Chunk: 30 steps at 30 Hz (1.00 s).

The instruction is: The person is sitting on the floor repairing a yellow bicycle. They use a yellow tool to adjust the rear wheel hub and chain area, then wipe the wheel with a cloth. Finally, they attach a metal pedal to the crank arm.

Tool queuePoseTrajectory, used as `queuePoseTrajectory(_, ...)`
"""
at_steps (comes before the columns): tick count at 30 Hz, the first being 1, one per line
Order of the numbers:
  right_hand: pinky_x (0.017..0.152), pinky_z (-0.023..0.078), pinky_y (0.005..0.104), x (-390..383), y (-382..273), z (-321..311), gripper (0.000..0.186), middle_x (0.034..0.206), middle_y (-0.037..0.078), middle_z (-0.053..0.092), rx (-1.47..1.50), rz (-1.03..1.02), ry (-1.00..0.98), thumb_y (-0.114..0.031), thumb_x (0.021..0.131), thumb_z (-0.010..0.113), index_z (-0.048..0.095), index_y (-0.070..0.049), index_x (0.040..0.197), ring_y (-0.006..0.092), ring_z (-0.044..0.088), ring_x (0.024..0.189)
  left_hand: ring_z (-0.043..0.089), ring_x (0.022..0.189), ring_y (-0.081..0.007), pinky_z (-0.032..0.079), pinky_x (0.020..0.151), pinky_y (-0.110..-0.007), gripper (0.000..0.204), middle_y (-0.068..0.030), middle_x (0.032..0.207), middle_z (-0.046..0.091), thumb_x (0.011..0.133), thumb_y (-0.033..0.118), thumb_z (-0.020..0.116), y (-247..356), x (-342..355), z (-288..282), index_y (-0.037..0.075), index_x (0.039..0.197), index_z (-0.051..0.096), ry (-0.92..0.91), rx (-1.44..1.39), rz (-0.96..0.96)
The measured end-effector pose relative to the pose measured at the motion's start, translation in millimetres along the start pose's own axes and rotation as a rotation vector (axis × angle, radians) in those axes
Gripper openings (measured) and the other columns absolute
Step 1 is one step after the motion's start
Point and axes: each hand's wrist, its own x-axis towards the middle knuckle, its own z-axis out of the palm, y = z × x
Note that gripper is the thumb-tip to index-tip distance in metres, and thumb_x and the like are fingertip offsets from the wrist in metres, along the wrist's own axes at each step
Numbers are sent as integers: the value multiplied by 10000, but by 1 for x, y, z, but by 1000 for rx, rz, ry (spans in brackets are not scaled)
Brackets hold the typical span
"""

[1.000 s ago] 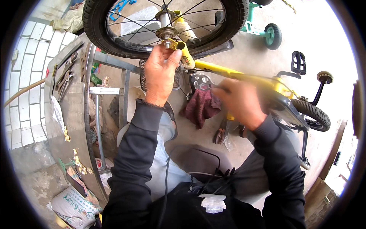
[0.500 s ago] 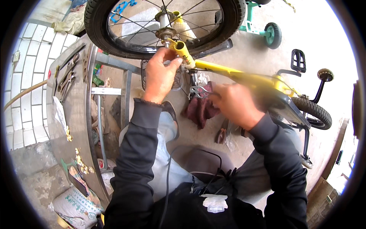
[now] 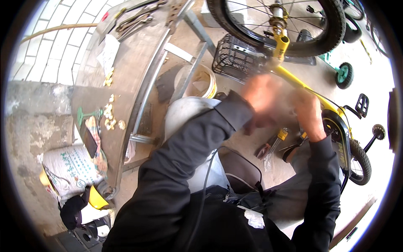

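My left hand (image 3: pixel 262 93) is smeared by motion below the yellow head tube (image 3: pixel 280 49) of a bicycle, so its fingers cannot be made out. Close to its right, my right hand (image 3: pixel 310 112) is beside the yellow frame tube (image 3: pixel 303 82), its fingertips blurred too. Whether either hand holds anything is unclear. Part of a dark red cloth (image 3: pixel 253 125) shows under my left hand. Above both hands is the bicycle's spoked wheel with a black tyre (image 3: pixel 341 23). Pliers (image 3: pixel 263 151) and a yellow-handled tool (image 3: pixel 282 134) lie on the floor below the hands.
At left stands a metal workbench (image 3: pixel 126 71) bearing wrenches (image 3: pixel 132 26), white paper (image 3: pixel 109 52) and small pale pieces (image 3: pixel 109 115). A black wire basket (image 3: pixel 222 54) and a bucket (image 3: pixel 208 86) sit beyond my knee. A teal-hubbed small wheel (image 3: pixel 344 75) is at right.
My view has swung left. My left hand has come off the head tube and moved near my right hand. The looped metal tool seen by my right hand no longer shows.
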Motion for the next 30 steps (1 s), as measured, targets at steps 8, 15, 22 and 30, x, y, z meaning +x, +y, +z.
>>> queuePoseTrajectory(8,567,443,267,-15,39,15,249,727,39,618,62,-196,48,-183,909,581,665,48,948,105,531,634,644,797,-138,535,615,-306,382,-63,922,649,917,390,620,-5,-41,3,38,1061,583,114,-413,-584)
queuePoseTrajectory(15,533,498,288,-52,23,33,204,799,90,658,459,160,-74,-80,874,602,616,39,1039,134,617,663,654,812,-169,536,686,-296,294,-39,913,643,961,341,564,8,-81,10,60,1044,584,-215,-856,-692)
queuePoseTrajectory(22,512,502,280,-81,53,55,335,754,106,661,502,360,-134,-95,802,693,553,70,1058,135,625,621,551,628,-99,435,533,-245,131,-18,796,611,930,160,586,-4,-89,33,34,940,620,-249,-729,-803)
queuePoseTrajectory(30,506,498,286,-66,52,50,238,736,76,630,432,464,-213,-154,831,717,611,35,930,131,606,600,620,653,-171,479,610,-336,277,-77,687,648,866,266,642,-5,-45,21,-2,796,658,-570,283,-349)
